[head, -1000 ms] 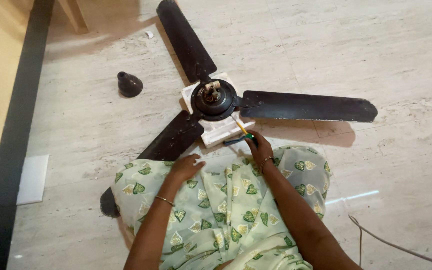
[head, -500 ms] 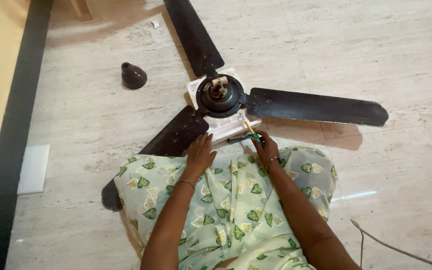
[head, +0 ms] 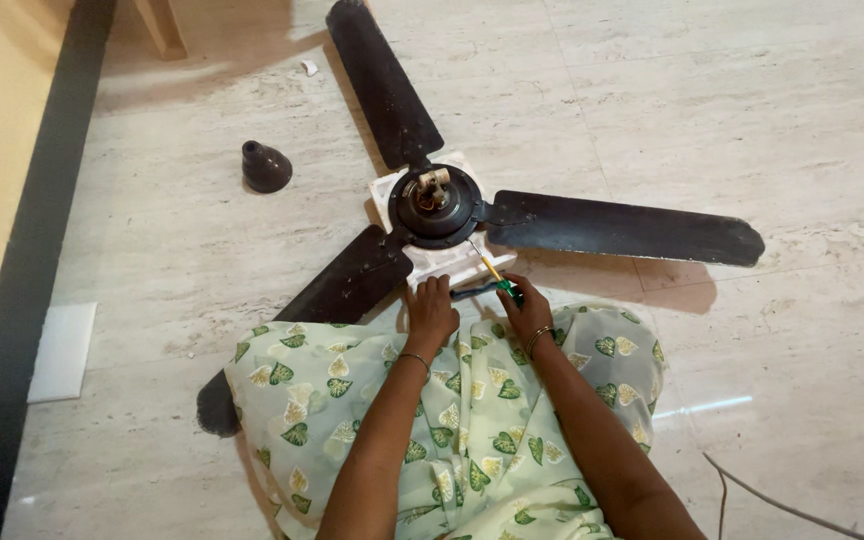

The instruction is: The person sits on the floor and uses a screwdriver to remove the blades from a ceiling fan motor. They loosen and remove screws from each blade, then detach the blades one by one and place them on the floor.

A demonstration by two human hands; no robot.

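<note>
- Ceiling fan [head: 439, 205] lies flat on the pale stone floor [head: 772, 130], its round dark motor hub sitting on a white block [head: 452, 262]; every place below is told from that hub.
- Three dark blades spread from the hub: one toward the top of the view, one out to the right, one down to the left, where its tip slips under the green leaf-print cloth [head: 452, 420] over the person's lap.
- Right hand [head: 525, 312] is just below and right of the hub, fingers closed around the green handle of a screwdriver [head: 497, 280], whose yellow shaft slants up toward the hub's lower right edge.
- Left hand [head: 430, 312] is straight below the hub, fingers curled and resting on the near edge of the white block; whether it grips anything I cannot tell.
- A thin bangle sits on each wrist.
- Small dark cone-shaped cup [head: 265, 167] stands on the floor well to the left of the hub, apart from the blades.
- White flat tile [head: 62, 352] lies far left and lower, beside the dark skirting strip.
- A thin cable [head: 782, 508] trails on the floor far to the lower right.
</note>
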